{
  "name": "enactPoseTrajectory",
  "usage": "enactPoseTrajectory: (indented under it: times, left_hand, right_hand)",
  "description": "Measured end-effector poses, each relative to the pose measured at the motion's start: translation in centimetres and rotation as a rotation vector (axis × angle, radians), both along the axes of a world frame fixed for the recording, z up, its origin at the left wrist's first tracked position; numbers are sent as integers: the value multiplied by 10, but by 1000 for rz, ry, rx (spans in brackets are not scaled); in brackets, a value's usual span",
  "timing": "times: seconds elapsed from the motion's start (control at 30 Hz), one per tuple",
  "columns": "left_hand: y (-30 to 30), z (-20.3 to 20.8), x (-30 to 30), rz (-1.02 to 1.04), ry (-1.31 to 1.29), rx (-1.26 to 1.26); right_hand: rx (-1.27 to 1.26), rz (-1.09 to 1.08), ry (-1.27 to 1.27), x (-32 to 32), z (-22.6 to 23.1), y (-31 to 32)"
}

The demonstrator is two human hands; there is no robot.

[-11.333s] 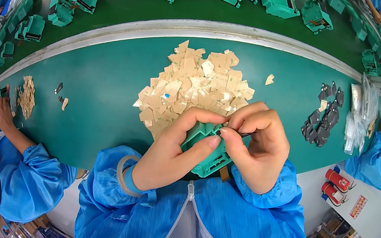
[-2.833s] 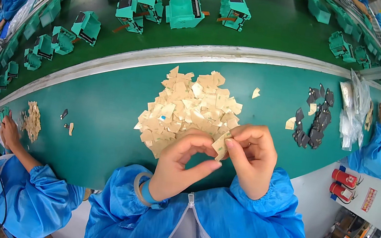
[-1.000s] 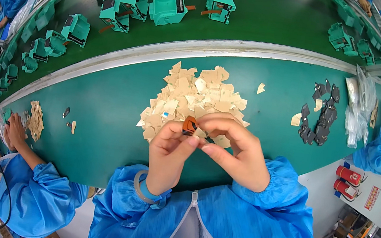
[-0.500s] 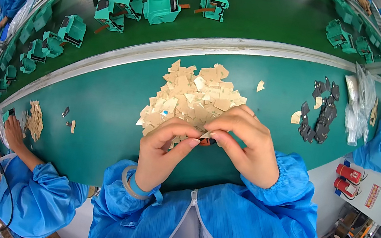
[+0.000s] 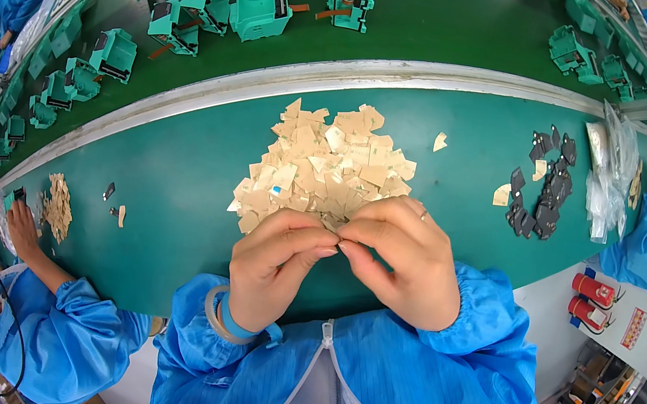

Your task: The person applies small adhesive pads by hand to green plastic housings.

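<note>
Left hand (image 5: pixel 272 265): raised from the lower edge, knuckles up, fingers curled, thumb and index tips drawn together; two bands at the wrist. Right hand (image 5: pixel 403 260): mirrored opposite, tips meeting the left's. Both pinched one small piece (image 5: pixel 332 223), mostly hidden by fingers, located above the counter (image 5: pixel 176 180) at the near edge of a heap of beige paper pieces (image 5: pixel 329 161).

Containers: clear plastic bag (image 5: pixel 615 174), counter's right side, contents indistinct. Green box (image 5: pixel 258 12), on the belt (image 5: pixel 441 27) beyond, open-topped, black part along one side, brown strip protruding.
</note>
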State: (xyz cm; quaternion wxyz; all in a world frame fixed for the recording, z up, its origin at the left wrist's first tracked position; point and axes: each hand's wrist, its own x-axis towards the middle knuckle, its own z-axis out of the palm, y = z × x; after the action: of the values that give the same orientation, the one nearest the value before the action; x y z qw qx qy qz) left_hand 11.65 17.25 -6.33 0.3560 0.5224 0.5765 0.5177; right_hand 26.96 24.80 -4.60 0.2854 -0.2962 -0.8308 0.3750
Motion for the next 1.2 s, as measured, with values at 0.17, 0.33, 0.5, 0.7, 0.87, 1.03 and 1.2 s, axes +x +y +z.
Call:
enactPoseTrajectory:
  times: [0.17,0.33,0.5,0.7,0.87,1.03,1.2]
  left_hand:
    - [-3,-2,-3,-1,-79,-137]
    - [-3,-7,-5,-28,-183,-117]
    - [-2,-18,-21,-111,-112,111]
    - [7,-22,-42,-124,218,315]
    - [20,-19,-48,-223,329,353]
    - [42,-18,-61,-256,493,320]
    - [108,-36,-97,156,791,182]
  right_hand:
    - [103,-55,-35,-3,-2,-5]
    - [-278,-16,80,0,-3,7]
    - [-413,-293,-211,14,-14,31]
    - [-52,84,-154,14,-18,27]
    - [-395,360,36,0,9,23]
    - [-270,241,-23,1,9,26]
    - [-31,-75,-30,11,6,28]
